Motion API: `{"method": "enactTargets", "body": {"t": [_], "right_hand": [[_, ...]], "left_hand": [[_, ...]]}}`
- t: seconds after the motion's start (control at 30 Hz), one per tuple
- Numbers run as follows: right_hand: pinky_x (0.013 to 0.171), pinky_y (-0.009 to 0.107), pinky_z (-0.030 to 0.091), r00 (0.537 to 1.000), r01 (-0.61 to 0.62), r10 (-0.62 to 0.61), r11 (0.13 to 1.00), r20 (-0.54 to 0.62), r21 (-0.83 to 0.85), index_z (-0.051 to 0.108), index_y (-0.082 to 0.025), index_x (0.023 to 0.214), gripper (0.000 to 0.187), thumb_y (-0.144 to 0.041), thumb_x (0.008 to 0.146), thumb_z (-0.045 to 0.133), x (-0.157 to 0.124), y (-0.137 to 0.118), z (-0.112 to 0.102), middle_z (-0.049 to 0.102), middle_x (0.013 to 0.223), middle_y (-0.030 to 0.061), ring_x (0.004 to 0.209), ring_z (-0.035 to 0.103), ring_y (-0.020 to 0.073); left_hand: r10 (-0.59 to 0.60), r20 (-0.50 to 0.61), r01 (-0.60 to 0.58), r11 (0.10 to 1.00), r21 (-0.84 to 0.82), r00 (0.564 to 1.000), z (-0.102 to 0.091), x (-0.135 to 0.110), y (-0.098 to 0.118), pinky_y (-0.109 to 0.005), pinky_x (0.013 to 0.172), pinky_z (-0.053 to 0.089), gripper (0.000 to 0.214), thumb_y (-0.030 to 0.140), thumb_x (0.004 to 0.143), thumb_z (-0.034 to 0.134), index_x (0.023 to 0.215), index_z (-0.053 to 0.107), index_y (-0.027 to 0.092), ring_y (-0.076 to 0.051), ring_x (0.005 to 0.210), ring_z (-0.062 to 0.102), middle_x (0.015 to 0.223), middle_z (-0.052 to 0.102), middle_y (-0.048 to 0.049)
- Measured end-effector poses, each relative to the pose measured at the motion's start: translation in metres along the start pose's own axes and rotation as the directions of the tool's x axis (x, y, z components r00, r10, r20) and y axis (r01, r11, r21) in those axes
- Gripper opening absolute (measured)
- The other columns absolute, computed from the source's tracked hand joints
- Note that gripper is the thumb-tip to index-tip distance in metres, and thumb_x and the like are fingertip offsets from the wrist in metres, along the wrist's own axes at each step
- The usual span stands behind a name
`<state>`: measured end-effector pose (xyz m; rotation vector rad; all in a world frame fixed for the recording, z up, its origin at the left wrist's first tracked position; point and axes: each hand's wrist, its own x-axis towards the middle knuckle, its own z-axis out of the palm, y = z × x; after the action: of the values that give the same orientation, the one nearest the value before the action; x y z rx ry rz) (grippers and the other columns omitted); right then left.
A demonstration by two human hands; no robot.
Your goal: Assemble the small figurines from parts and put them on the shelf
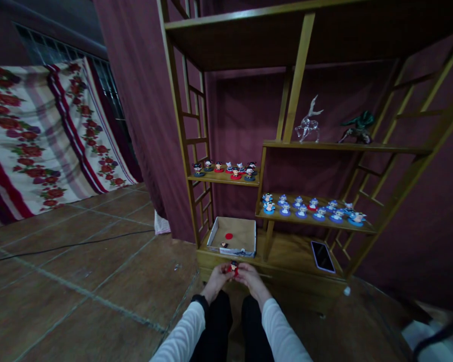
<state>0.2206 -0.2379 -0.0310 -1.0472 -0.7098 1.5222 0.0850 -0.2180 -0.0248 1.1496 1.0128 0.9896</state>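
Observation:
A small figurine point(233, 267) with black hair and a red base is held between my two hands, in front of the shelf's lowest board. My left hand point(218, 277) closes on it from the left, my right hand point(248, 275) from the right. Just beyond them sits an open shallow cardboard box point(245, 226). Inside it lie a red disc point(229, 236) and a small dark-topped figurine piece point(224, 245). Several figurines on red and dark bases point(235, 173) stand on the left middle shelf. The fingertips are partly hidden around the figurine.
Several blue and purple figurines point(301, 211) stand on the right shelf point(324, 224). Above them are a clear deer ornament point(308, 125) and a dark green sculpture point(358, 126). A phone point(322, 256) lies at lower right. A black cable point(71, 245) crosses the tiled floor.

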Motion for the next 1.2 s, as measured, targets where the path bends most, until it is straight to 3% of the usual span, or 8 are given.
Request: {"method": "enactTargets", "body": {"t": [0.23,0.4,0.57,0.73,1.0,1.2], "right_hand": [[0.069,0.032,0.047,0.999,-0.020,0.021,0.999,0.040,-0.032,0.060,-0.017,0.079,0.035,-0.032,0.050,0.074,0.001,-0.001,-0.002,0.065,0.072,0.0016,0.062,0.062,0.0150],[0.071,0.033,0.046,0.999,-0.008,0.012,0.998,0.049,-0.067,0.062,-0.018,0.081,0.036,-0.029,0.049,0.075,0.004,0.001,-0.005,0.066,0.077,0.0025,0.070,0.062,0.0161],[0.073,0.032,0.046,1.000,0.019,-0.018,0.997,0.025,-0.077,0.062,-0.020,0.087,0.042,-0.025,0.047,0.075,0.007,0.004,-0.010,0.066,0.082,0.0024,0.075,0.061,0.0163],[0.073,0.032,0.046,1.000,0.016,-0.014,0.995,0.021,-0.096,0.063,-0.020,0.088,0.042,-0.025,0.048,0.075,0.011,0.005,-0.014,0.065,0.080,0.0020,0.073,0.060,0.0152],[0.076,0.032,0.046,0.999,0.035,-0.033,0.994,0.024,-0.106,0.063,-0.022,0.087,0.042,-0.024,0.047,0.075,0.015,0.008,-0.018,0.065,0.081,0.0007,0.075,0.060,0.0150],[0.078,0.032,0.045,0.999,0.036,-0.032,0.994,0.037,-0.101,0.062,-0.020,0.088,0.047,-0.026,0.043,0.077,0.015,0.005,-0.018,0.066,0.086,0.0022,0.080,0.059,0.0168]], "left_hand": [[0.042,-0.053,-0.039,0.997,0.062,0.998,0.001,0.000,-0.007,-0.021,0.050,0.039,0.038,0.039,0.058,0.070,0.079,0.062,0.009,-0.009,0.050,0.051,0.062,0.061,-0.0022],[0.115,-0.082,-0.088,0.958,0.274,0.990,0.006,0.001,-0.007,-0.022,0.053,0.043,0.023,0.028,0.068,0.060,0.082,0.062,0.011,-0.012,0.056,0.057,0.067,0.065,-0.0035],[0.221,-0.041,-0.154,0.790,0.593,0.974,0.012,-0.007,0.005,-0.026,0.072,0.046,0.018,0.019,0.075,0.053,0.090,0.062,0.015,-0.016,0.081,0.062,0.087,0.068,-0.0067],[0.230,-0.031,-0.111,0.575,0.810,0.973,0.019,-0.017,0.015,-0.027,0.079,0.043,0.025,0.021,0.081,0.049,0.105,0.057,0.018,-0.018,0.091,0.060,0.098,0.065,-0.0078],[0.189,0.015,-0.072,0.297,0.952,0.982,0.029,-0.029,0.023,-0.028,0.078,0.042,0.027,0.026,0.088,0.036,0.112,0.046,0.021,-0.019,0.092,0.059,0.105,0.057,-0.0100],[0.217,0.046,-0.094,0.215,0.972,0.975,0.031,-0.034,0.024,-0.029,0.076,0.042,0.030,0.026,0.089,0.031,0.117,0.041,0.020,-0.020,0.090,0.058,0.102,0.054,-0.0106]]}}
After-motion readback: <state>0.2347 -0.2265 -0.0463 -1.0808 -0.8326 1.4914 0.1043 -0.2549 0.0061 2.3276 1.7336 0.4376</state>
